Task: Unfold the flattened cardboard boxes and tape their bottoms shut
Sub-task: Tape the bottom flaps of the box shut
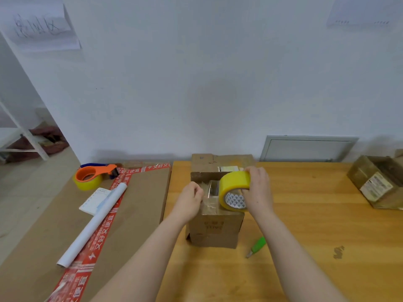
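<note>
Nearest in, a green knife (pixel 257 246) lay on the wooden table (pixel 316 225), just right of the cardboard box (pixel 214 227), its blade end toward the person. The box stood mid-table, and both hands worked over its upturned face. The left hand (pixel 190 200) pinched what looked like the free end of the clear strip (pixel 210 192), fingers curled tight. The right hand (pixel 259 192) gripped the yellow tape roll (pixel 233 188), fingers wrapped over the rim; the roll stood on edge, its core facing the person. So the strip ran left to right across the box, with the roll lying right of the pinch. By my reading, the pull would go rightward, led by the right hand. Whether the strip sat along the seam could not be told. Farther off, an orange tape dispenser (pixel 91 176) rested on flat cardboard (pixel 141 203) at left, and a taped box (pixel 377 182) sat far right.
</note>
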